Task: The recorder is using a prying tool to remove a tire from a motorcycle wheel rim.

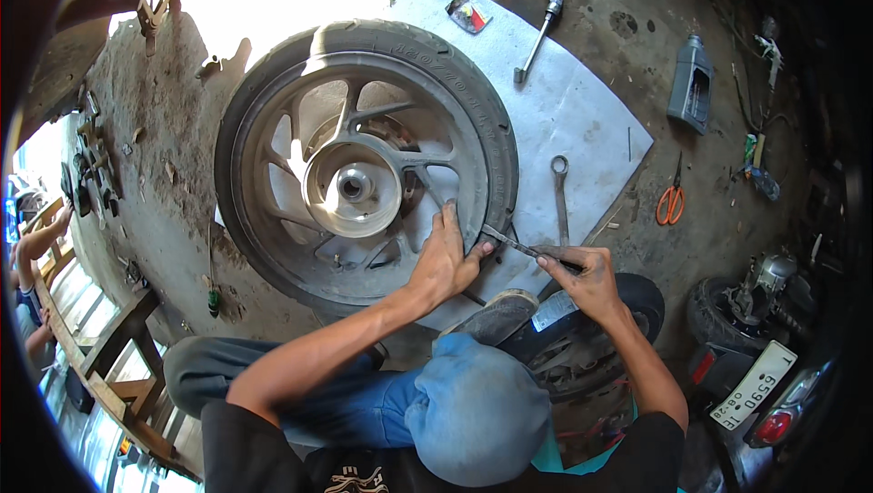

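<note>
A motorcycle wheel (353, 143) with a grey spoked rim and black tyre (494, 120) lies flat before me. My left hand (444, 255) lies on the near right part of the rim, fingers stretched out and thumb apart. Its thumb is close to the tip of a flat metal tyre lever (511, 243). That tip meets the inner edge of the tyre. My right hand (587, 282) is closed round the lever's other end, to the right of the wheel. Whether the tip is under the tyre's bead, I cannot tell.
Under the wheel lies a white sheet (582, 115) with a ring spanner (561, 197) and a ratchet tool (538, 38). Orange-handled scissors (671, 204) and a grey bottle (691, 84) are on the right. Another tyre (641, 302) stands by my right forearm. People sit at the far left.
</note>
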Tool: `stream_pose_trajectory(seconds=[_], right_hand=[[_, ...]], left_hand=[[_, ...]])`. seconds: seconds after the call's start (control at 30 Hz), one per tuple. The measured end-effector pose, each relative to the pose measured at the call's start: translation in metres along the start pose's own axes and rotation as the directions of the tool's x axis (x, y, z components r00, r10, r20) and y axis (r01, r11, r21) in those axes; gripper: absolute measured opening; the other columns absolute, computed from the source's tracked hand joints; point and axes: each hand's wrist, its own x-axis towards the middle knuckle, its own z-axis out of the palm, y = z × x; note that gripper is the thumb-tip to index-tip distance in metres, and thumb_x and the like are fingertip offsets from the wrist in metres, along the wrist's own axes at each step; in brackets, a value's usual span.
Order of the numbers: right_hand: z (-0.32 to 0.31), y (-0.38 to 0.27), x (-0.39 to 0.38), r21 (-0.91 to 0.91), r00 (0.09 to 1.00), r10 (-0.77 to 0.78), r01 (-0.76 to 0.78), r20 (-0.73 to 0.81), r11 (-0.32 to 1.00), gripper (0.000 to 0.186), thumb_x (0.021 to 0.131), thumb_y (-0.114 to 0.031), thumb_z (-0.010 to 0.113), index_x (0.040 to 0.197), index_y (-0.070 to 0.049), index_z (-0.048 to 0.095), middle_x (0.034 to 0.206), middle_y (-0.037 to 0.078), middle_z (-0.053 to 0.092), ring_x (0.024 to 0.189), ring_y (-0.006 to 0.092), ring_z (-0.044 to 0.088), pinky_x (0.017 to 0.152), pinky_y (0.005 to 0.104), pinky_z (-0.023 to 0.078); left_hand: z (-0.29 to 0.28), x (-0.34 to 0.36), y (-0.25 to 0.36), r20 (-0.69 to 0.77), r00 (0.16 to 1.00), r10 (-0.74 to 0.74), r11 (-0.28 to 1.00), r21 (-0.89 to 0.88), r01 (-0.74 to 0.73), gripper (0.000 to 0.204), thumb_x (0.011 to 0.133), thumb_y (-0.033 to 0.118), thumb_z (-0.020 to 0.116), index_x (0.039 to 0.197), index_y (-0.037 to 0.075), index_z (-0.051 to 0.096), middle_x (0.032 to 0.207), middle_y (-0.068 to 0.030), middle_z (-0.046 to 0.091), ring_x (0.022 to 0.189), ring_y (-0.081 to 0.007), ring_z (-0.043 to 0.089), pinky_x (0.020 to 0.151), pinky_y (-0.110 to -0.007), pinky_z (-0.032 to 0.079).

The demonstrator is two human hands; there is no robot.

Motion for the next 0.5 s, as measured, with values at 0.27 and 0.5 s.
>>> stream_pose_trajectory(seconds=[0.27, 0.5], right_hand=[[0.009, -0.074, -0.007, -0.279, 0.995, 0.018, -0.046, -0.103, 0.959, 0.02, 0.092, -0.019, 0.073, 0.091, 0.0, 0.078, 0.075, 0.019, 0.072, 0.068, 0.038, 0.07, 0.062, 0.0442, 0.055], [0.044, -0.168, 0.028, -0.712, 0.996, -0.026, 0.078, 0.084, 0.698, 0.004, 0.079, -0.009, 0.073, 0.08, -0.005, 0.072, 0.075, 0.02, 0.069, 0.071, 0.0335, 0.073, 0.065, 0.0453, 0.057]], left_hand=[[-0.002, -0.004, 0.002, -0.132, 0.99, 0.056, 0.995, 0.084, -0.045, 0.087, 0.088, 0.024, 0.077, 0.149, -0.012, 0.027, 0.131, -0.0416, 0.049, 0.114, -0.0582, 0.058, 0.098, -0.054, 0.05], [0.007, -0.003, -0.027, -0.046, 0.998, 0.049, 0.997, 0.07, -0.045, 0.09, 0.086, 0.038, 0.074, 0.15, -0.009, 0.033, 0.135, -0.0419, 0.049, 0.113, -0.0589, 0.058, 0.099, -0.056, 0.049]])
